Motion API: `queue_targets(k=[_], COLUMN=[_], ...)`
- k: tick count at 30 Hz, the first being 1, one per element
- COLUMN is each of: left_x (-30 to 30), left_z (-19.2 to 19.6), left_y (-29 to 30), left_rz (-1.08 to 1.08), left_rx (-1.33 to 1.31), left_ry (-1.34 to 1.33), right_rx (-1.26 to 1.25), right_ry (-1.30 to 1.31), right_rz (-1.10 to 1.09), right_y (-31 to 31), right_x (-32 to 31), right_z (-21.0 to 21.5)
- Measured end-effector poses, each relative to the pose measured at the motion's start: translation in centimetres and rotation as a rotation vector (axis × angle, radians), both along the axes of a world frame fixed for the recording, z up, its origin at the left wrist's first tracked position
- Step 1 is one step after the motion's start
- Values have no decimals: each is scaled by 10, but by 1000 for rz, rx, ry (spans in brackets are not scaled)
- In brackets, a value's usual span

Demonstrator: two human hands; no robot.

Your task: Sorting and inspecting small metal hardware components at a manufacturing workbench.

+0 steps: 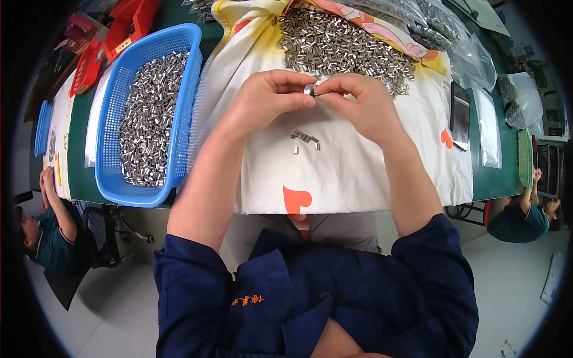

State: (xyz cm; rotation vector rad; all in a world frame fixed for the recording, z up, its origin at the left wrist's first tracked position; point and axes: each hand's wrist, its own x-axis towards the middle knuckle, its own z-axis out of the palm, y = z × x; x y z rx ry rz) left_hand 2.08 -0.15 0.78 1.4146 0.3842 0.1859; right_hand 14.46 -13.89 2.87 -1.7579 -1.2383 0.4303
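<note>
My left hand (pixel 262 100) pinches a small shiny metal cylinder (pixel 309 89) between thumb and fingers, over the near edge of a large heap of similar metal pieces (pixel 340 45). Close against it, my right hand (pixel 361 101) is closed too, its thumb and forefinger pressed together at a small dark bit beside the cylinder; what exactly they grip is too small to make out. Below my hands, several loose metal cylinders (pixel 305 137) lie on the white cloth (pixel 346 173) with red hearts.
A blue plastic basket (pixel 194 77) full of metal cylinders stands at the left. Red bins (pixel 128 27) sit behind it. On the right are a phone (pixel 459 116) and clear plastic bags (pixel 474 62). Co-workers (pixel 57 224) sit at far left and far right.
</note>
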Motion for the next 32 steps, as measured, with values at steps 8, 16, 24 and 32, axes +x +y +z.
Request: queue_targets(k=[8, 16, 24, 32], left_x=[0, -1, 0, 1], left_z=[4, -1, -2, -4], left_y=[-2, -10, -9, 1], left_rz=[-55, -268, -267, 24], left_rx=[5, 61, -15, -56], left_ry=[77, 68, -20, -14], right_rx=[-194, 1, -137, -50], right_ry=[374, -401, -525, 102], right_rz=[80, -157, -135, 43], right_y=[5, 17, 14, 3], right_x=[12, 16, 8, 4], right_z=[-9, -29, -33, -4])
